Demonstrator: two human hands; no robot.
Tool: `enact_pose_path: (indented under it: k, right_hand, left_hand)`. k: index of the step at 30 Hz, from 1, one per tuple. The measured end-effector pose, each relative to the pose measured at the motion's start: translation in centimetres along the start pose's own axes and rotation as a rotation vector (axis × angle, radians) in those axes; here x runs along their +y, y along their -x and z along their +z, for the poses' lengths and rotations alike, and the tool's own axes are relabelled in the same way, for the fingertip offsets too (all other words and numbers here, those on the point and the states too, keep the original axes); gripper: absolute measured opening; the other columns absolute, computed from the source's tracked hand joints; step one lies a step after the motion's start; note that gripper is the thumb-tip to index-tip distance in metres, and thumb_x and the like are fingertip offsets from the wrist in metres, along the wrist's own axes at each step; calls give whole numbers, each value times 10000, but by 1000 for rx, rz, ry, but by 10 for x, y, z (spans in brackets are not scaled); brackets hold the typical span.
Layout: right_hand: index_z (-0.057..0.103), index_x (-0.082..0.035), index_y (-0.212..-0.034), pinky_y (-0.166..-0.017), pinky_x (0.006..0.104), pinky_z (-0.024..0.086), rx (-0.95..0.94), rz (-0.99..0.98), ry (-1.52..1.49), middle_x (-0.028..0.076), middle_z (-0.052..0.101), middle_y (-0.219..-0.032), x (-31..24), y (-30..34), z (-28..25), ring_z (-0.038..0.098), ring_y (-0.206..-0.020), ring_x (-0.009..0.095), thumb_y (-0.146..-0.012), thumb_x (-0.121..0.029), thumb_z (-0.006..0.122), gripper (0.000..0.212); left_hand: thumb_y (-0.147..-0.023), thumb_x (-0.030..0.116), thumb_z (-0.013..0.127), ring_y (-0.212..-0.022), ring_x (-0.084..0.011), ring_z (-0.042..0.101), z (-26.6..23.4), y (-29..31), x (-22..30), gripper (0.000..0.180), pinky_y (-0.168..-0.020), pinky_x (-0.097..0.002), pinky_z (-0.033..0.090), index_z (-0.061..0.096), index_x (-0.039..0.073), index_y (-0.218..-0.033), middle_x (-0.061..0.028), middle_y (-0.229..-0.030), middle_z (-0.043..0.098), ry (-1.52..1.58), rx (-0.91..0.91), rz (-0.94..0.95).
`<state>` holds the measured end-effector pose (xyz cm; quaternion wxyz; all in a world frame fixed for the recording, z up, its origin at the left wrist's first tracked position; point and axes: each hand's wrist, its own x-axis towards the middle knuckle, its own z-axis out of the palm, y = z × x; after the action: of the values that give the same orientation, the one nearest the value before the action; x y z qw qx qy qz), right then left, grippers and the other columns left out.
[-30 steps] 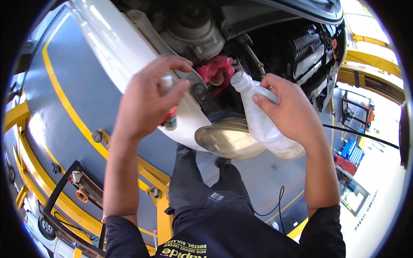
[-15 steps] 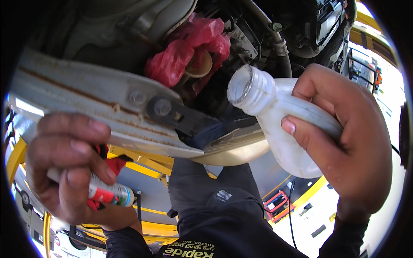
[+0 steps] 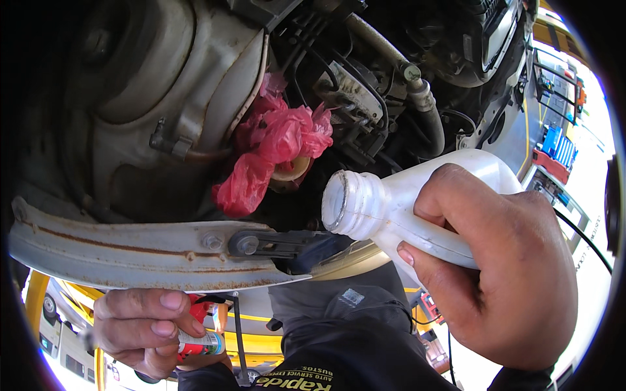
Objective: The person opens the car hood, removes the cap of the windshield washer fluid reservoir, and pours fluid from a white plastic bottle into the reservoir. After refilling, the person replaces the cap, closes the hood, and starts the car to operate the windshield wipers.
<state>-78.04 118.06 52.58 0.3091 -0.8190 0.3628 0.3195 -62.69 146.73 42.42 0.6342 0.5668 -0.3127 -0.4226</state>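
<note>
The right hand curls round the bottle right of centre, its mouth near the red bag, and the left hand pinches a tube at lower left, which looks like lining up and likely needs steadiness next.

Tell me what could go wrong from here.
The uncapped white bottle, tipped toward the engine bay in the right hand, might spill any contents. The loose red plastic by the pale round part could snag. The small cylinder in the left hand might slip and drop.
</note>
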Motion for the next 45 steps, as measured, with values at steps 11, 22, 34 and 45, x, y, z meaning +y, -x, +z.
enact_pose_path:
  k: [11, 22, 34, 45]
  right_hand:
    - [606, -59, -950, -608, 420, 508, -45, 33, 92, 138, 655, -683, -8, -3, -4, 673, -585, 360, -822, -73, 787, 222]
    - [609, -61, -966, -665, 430, 502, -46, 44, 195, 153, 685, -746, -14, -2, -3, 681, -642, 376, -832, -73, 775, 213]
    - [618, -63, -975, -694, 435, 488, -8, 31, 320, 149, 689, -780, -20, -2, -3, 667, -674, 381, -832, -75, 769, 208]
    - [622, -67, -961, -697, 443, 488, -7, 103, 270, 152, 684, -744, -31, -8, -3, 664, -672, 381, -825, -77, 776, 207]
  left_hand:
    - [-997, 54, 599, -630, -248, 775, -14, -1, -4, 173, -586, -281, 624, 658, -40, -1129, -293, -1286, 679, -59, -109, 131]
    - [-997, 67, 648, -651, -250, 783, -18, -13, -3, 145, -564, -268, 621, 682, -39, -1090, -286, -1293, 688, -226, -208, 293]
    - [-1001, 44, 634, -650, -244, 782, -14, -6, -7, 126, -590, -264, 622, 683, -42, -1079, -286, -1267, 695, -65, -107, 207]
    - [-1024, 75, 617, -670, -250, 785, -10, 2, 5, 135, -686, -314, 647, 671, -5, -1119, -245, -1296, 679, -18, -51, 38]
